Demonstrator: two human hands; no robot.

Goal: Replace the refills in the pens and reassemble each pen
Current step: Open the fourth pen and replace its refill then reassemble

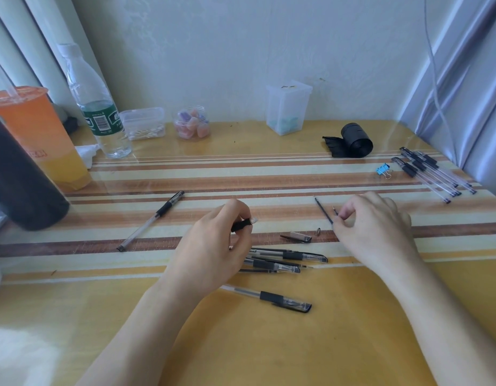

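Observation:
My left hand is closed around a pen barrel with a black grip; its open end points right. My right hand pinches two thin dark refills whose tips point up and away. Between my hands on the table lie a loose pen cap and a small metal tip cone. A few capped pens lie just below my left hand, and another pen lies nearer to me. One uncapped pen lies at the left. Several more pens sit in a group at the far right.
An orange drink cup, a dark cylinder and a water bottle stand at the left. Small clear boxes and a jar line the back wall. A black bag roll and a blue binder clip sit at the right.

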